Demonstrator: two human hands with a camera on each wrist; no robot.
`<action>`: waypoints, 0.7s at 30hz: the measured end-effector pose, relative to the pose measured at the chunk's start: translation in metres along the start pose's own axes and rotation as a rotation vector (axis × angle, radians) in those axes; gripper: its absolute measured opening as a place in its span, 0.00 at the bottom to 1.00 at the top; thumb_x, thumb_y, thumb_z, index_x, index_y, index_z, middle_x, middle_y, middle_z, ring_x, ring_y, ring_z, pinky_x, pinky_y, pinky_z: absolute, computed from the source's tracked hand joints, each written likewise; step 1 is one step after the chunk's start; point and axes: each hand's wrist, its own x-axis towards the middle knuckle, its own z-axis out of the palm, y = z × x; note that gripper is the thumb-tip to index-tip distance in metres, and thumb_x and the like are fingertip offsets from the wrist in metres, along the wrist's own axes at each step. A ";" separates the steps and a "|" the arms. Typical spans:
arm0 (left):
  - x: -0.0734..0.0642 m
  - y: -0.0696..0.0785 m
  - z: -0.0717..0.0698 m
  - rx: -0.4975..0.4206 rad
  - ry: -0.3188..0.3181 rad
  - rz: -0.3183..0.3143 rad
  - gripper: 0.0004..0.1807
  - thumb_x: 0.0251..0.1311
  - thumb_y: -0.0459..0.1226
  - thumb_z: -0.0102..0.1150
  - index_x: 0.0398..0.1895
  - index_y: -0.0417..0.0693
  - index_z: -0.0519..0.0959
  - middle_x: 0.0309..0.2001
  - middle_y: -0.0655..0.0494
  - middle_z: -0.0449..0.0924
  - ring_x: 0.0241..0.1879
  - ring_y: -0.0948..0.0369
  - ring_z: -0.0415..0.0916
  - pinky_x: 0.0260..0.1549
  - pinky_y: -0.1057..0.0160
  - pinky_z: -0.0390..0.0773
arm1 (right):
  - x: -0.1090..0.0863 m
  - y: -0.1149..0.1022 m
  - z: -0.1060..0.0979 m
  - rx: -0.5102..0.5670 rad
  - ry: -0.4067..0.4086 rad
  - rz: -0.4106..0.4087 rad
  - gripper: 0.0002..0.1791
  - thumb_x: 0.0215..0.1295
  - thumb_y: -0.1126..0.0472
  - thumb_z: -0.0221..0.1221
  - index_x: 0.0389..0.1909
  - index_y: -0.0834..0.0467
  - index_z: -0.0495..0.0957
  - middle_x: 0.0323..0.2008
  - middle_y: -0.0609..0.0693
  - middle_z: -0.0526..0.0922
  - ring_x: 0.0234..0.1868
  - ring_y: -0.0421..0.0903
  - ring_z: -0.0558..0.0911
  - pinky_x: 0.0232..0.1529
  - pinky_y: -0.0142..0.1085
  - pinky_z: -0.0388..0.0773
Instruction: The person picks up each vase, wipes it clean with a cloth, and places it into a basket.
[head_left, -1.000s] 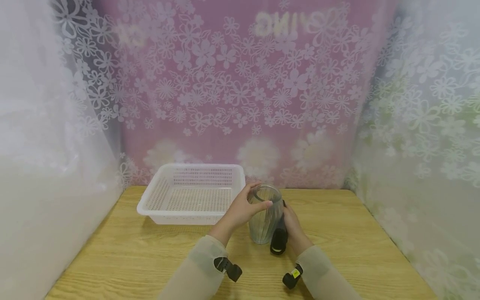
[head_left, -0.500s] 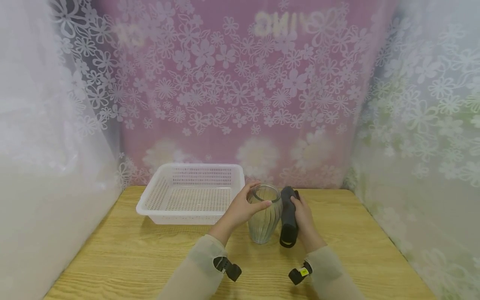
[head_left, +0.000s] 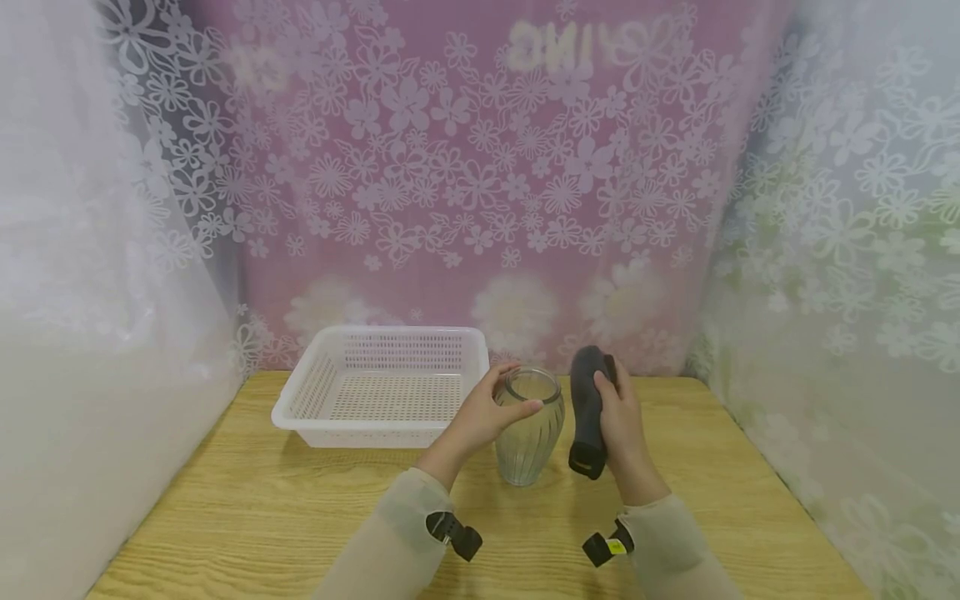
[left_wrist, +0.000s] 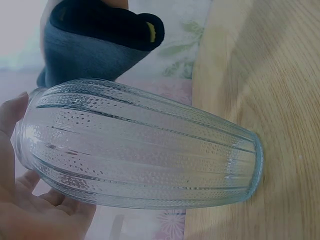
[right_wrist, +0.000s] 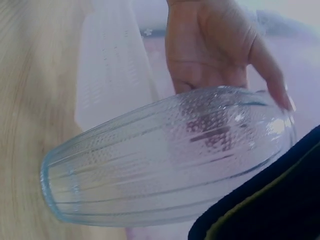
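Observation:
A clear ribbed glass vase [head_left: 529,437] stands upright on the wooden table, its mouth uncovered. My left hand [head_left: 483,419] grips it near the neck, thumb in front and fingers behind; the left wrist view shows the thumb at the rim of the glass vase [left_wrist: 145,147]. To the right of the vase, my right hand [head_left: 624,429] holds a dark, fuzzy, folded cloth [head_left: 587,408] above the table. Its open lower end shows a yellow patch in the left wrist view, where the cloth [left_wrist: 85,57] appears beyond the glass. In the right wrist view the cloth [right_wrist: 270,200] covers the lower right corner.
A white perforated plastic basket [head_left: 382,435] sits at the back left of the wooden table [head_left: 337,517], close to my left hand. Flowered sheeting [head_left: 480,183] hangs behind the table and along both sides.
My right hand has carried the dark cloth away from the vase, to the right and upward. The left hand and the vase have stayed in place.

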 end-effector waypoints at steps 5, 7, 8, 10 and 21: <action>0.000 0.000 0.000 0.008 0.003 -0.002 0.45 0.53 0.62 0.70 0.74 0.74 0.61 0.77 0.54 0.54 0.76 0.49 0.50 0.68 0.37 0.58 | -0.005 -0.010 0.004 0.004 0.005 -0.038 0.32 0.80 0.46 0.43 0.80 0.44 0.50 0.75 0.54 0.58 0.65 0.54 0.69 0.50 0.29 0.73; 0.000 0.000 0.000 0.014 0.006 -0.004 0.45 0.53 0.62 0.70 0.74 0.74 0.61 0.77 0.54 0.55 0.76 0.49 0.51 0.68 0.38 0.58 | -0.008 -0.013 0.006 -0.008 0.015 -0.052 0.32 0.80 0.45 0.44 0.80 0.43 0.50 0.75 0.55 0.57 0.65 0.55 0.70 0.50 0.30 0.74; 0.000 0.001 0.000 0.015 0.008 -0.006 0.45 0.53 0.62 0.70 0.74 0.74 0.61 0.77 0.54 0.55 0.76 0.49 0.51 0.68 0.38 0.59 | -0.009 -0.014 0.007 -0.017 0.019 -0.061 0.32 0.80 0.45 0.44 0.80 0.42 0.49 0.75 0.55 0.57 0.65 0.55 0.70 0.51 0.32 0.74; 0.001 0.001 0.000 0.019 0.010 -0.009 0.45 0.53 0.62 0.70 0.74 0.74 0.61 0.77 0.54 0.55 0.76 0.50 0.52 0.68 0.38 0.59 | -0.011 -0.015 0.010 -0.041 0.027 -0.097 0.32 0.80 0.46 0.44 0.80 0.43 0.50 0.75 0.56 0.57 0.65 0.56 0.70 0.53 0.38 0.74; 0.000 0.001 0.001 0.019 0.010 -0.012 0.44 0.55 0.60 0.69 0.74 0.75 0.61 0.77 0.53 0.55 0.76 0.49 0.52 0.69 0.40 0.59 | -0.013 -0.006 0.031 -0.239 0.090 -0.528 0.29 0.78 0.64 0.48 0.77 0.57 0.56 0.72 0.63 0.61 0.68 0.63 0.65 0.65 0.63 0.62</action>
